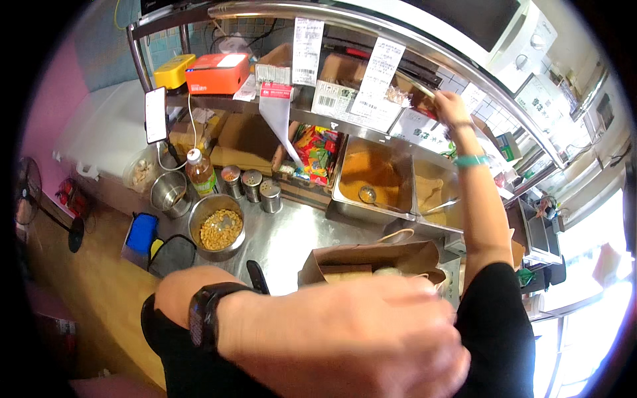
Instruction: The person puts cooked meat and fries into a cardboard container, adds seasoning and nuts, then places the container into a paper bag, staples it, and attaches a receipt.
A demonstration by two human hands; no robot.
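Close to the camera, my left hand is blurred, with its back towards me and a black watch on the wrist. Its fingers curl down, and the palm is hidden. Partly behind it, an open brown paper bag stands on the steel counter. My right hand reaches up to the shelf at the right, over a printed white box. A pale thin strip meets its fingers; whether they grip it is unclear. A teal band circles that forearm.
Steel pans with ladles stand right of a box of colourful sachets. At left are a pot of peanuts, a steel cup, a bottle and three shakers. Printed slips hang from the upper shelf.
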